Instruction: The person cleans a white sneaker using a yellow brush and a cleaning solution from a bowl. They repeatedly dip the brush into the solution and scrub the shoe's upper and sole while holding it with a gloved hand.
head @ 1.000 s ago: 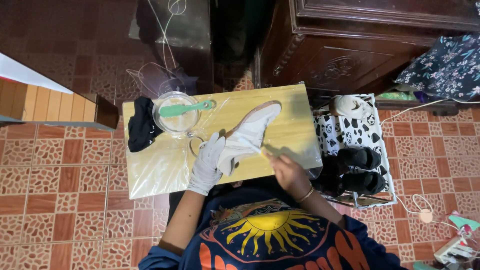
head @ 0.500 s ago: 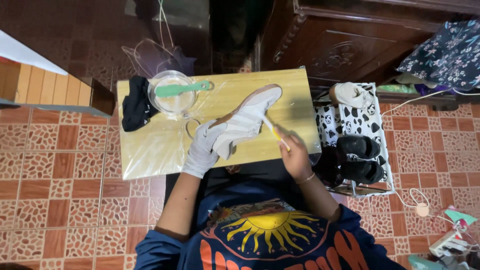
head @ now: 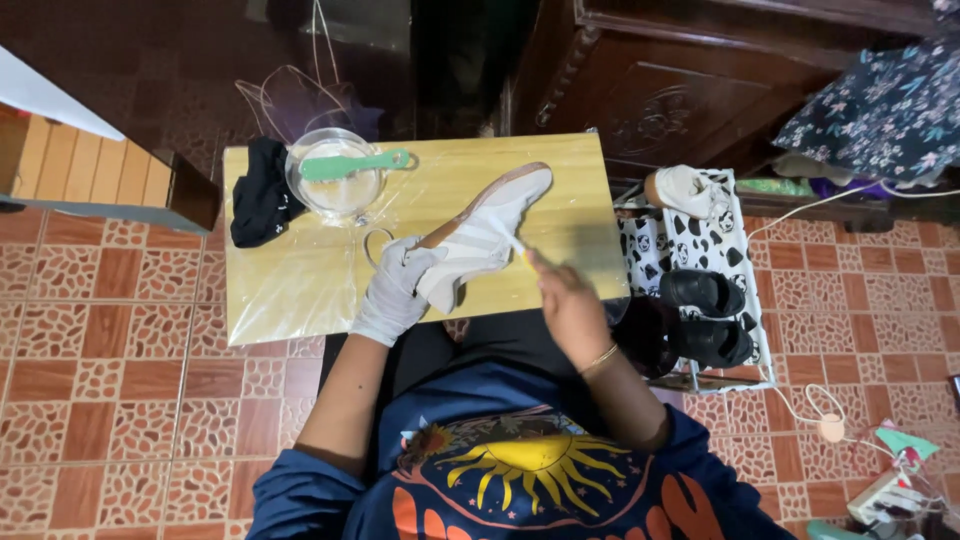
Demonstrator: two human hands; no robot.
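Gloved left hand (head: pixel 395 290) grips white sneaker (head: pixel 480 235) at heel; light, pliable upper, firm sole. Right hand (head: pixel 562 300) pinches small brush (head: pixel 512 242).

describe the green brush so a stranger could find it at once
On the yellow table, look to the far left corner. A clear glass bowl sits beside a black cloth; the brush lies across its rim, the only green thing there.

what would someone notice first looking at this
A white sneaker held tilted over the middle of a small wooden table, gripped at the heel by a gloved left hand while the bare right hand works a small brush on its side. Behind it, a glass bowl with a green brush laid across.
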